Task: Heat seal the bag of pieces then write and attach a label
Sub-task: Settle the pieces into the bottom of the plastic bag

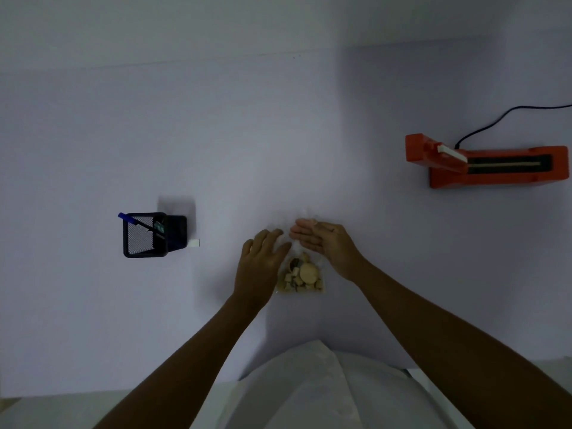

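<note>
A clear plastic bag (301, 275) of small tan wooden pieces lies on the white table (216, 150), close in front of me. My left hand (263, 258) lies flat on the bag's left side with straight fingers. On the bag's upper right rests my right hand (325, 244), fingers straight and pointing left over the bag's empty top part. An orange heat sealer (486, 162) stands at the right, its lid raised and the sealing strip showing. A blue pen (130, 218) leans in a black mesh holder (145, 235) at the left.
A black cable (507, 114) runs from the sealer to the right edge of the view. A small white object (194, 242) lies beside the mesh holder. The wall meets the table along the far edge.
</note>
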`<move>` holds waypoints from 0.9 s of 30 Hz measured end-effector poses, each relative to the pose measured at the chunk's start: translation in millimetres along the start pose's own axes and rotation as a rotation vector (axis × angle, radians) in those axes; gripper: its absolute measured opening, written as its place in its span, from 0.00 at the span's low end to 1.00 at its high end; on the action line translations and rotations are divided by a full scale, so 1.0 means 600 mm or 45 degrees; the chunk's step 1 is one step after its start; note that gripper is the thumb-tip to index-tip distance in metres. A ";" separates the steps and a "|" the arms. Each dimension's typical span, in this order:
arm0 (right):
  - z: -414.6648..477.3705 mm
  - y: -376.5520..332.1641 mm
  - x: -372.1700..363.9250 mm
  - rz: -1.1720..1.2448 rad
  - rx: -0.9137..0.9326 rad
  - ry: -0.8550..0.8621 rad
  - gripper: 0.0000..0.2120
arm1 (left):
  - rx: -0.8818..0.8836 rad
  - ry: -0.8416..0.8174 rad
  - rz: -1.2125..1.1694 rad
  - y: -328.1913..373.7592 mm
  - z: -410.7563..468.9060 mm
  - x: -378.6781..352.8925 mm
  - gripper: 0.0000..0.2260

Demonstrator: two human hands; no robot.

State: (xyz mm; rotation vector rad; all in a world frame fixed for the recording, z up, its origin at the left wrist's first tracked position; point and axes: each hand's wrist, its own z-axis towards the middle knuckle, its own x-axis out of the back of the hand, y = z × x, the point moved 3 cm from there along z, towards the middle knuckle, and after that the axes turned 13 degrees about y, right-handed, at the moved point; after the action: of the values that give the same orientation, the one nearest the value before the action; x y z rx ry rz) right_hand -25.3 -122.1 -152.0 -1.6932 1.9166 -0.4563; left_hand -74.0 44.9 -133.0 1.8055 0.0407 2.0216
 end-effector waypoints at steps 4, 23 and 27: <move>0.000 0.001 -0.002 0.085 -0.007 0.038 0.18 | -0.038 -0.055 0.050 -0.003 -0.001 -0.002 0.16; -0.005 -0.005 0.019 0.271 0.125 0.225 0.17 | 1.246 -0.206 -0.647 0.003 0.034 -0.014 0.13; -0.009 -0.007 0.018 0.242 0.142 0.239 0.15 | 1.077 -0.144 -0.810 0.001 0.038 -0.009 0.08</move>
State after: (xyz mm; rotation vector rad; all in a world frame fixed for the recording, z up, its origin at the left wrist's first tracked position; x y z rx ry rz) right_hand -25.8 -133.8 -147.3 -1.4244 2.1188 -0.6543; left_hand -51.9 36.7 -134.7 1.9658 1.4195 1.5053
